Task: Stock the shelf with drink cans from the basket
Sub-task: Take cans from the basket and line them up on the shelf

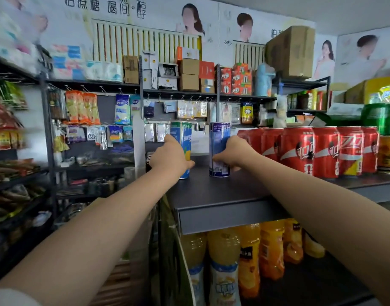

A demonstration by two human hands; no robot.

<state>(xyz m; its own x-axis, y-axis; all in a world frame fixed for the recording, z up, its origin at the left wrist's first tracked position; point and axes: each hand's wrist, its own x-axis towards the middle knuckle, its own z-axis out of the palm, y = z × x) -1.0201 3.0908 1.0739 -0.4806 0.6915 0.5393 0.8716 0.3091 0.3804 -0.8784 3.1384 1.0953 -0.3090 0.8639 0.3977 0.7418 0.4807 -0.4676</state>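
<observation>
Wall poster [114, 9]: "怕蔗糖 喝简·醇"; red cans [297, 151]: Coca-Cola logo.

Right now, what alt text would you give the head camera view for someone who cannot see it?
A person's left hand and right hand each hold an upright blue can, left can and right can, on a dark shelf. Red cola cans stand to the right; orange juice bottles fill the shelf below.

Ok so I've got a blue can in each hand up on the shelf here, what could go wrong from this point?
1. The left hand holds its blue can close to the shelf's left end; a nudge could tip it off.
2. The right hand grips a tall, narrow can low down, so it may topple on release.
3. Sliding that can right could knock the red cans.
</observation>
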